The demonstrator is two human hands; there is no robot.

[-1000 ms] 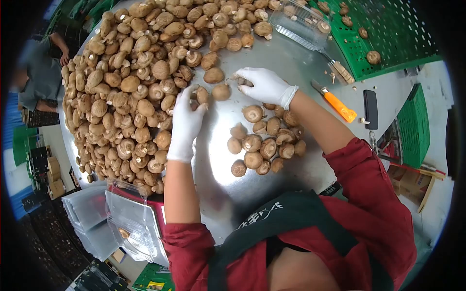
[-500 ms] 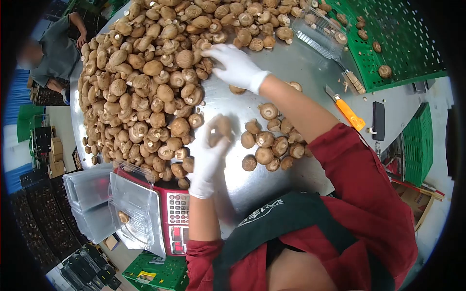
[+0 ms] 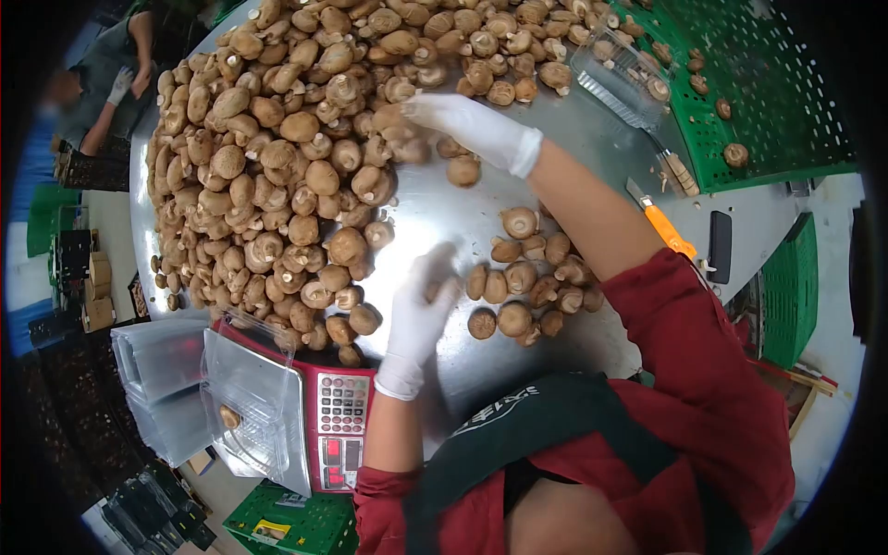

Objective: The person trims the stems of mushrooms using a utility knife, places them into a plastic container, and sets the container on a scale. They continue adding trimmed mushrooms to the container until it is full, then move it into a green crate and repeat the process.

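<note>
A large heap of shiitake mushrooms (image 3: 277,185) covers the left and far part of the metal table. My right hand (image 3: 476,129), in a white glove, reaches flat over the heap's right edge with fingers stretched out; mushrooms by its fingertips are blurred. Close to my body, my left hand (image 3: 421,310), also white-gloved, hovers over bare metal between the heap and a smaller mushroom group (image 3: 523,277). Its fingers are smeared but look apart from the thumb, and no mushroom shows between them. One loose mushroom (image 3: 463,170) lies below my right wrist.
A red scale (image 3: 342,407) stands front left, bearing a clear plastic box (image 3: 250,379) with one mushroom. Stacked clear boxes (image 3: 162,388) sit beside it. Rightward are a green crate (image 3: 768,102), an orange-handled knife (image 3: 668,229) and a black phone-like object (image 3: 720,247). A co-worker (image 3: 106,74) is far left.
My left hand has moved down and right; the mushroom formerly in it no longer shows there. My right hand has shifted slightly right, and a loose mushroom now shows below its wrist.
</note>
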